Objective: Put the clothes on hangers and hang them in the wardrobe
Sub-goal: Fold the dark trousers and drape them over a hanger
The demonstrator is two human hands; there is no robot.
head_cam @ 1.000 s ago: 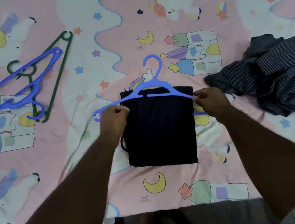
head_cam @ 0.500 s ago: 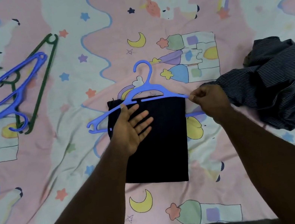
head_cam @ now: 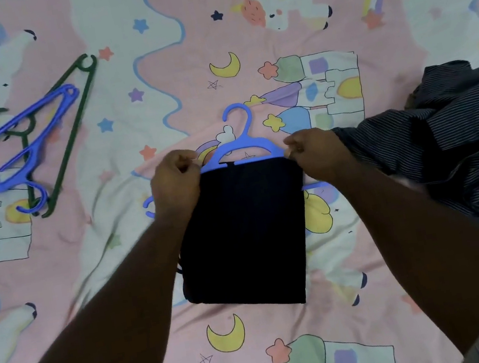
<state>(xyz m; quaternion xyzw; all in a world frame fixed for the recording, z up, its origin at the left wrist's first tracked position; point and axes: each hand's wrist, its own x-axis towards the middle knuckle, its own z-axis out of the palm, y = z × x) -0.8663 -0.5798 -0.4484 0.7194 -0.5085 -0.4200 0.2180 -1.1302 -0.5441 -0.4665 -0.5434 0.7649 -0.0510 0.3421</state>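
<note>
Nearest: both forearms reach in from bottom edge over the bed (head_cam: 56,277), sheet w/ cartoon print.

Mid: folded dark garment (head_cam: 241,235) lies flat on sheet, centre frame, top edge at the bar of a blue hanger (head_cam: 241,145). Looks draped over the bar, though can't confirm the fold from above. Hanger hook points away from the person; hanger tips poke out either side of the cloth.

Left hand (head_cam: 175,181) curled, gripping hanger shoulder + cloth's top left corner. Right hand (head_cam: 311,154) curled too, pinching at top right corner where cloth meets hanger. Exactly what each finger holds: hidden under knuckles.

Right of that: striped shirt (head_cam: 462,148) in a crumpled heap, just beside right wrist, not on a hanger yet.

Far left: spare blue hanger (head_cam: 3,159) crossed over a green hanger (head_cam: 69,131), well apart from the work.

Step in hand (judgement): squaring dark garment on its hanger, near done. Next move calls for lifting by hook or shoulders, kept level so cloth doesn't slide off bar, then carry to wardrobe, which is not in view. Shirt remains after.
</note>
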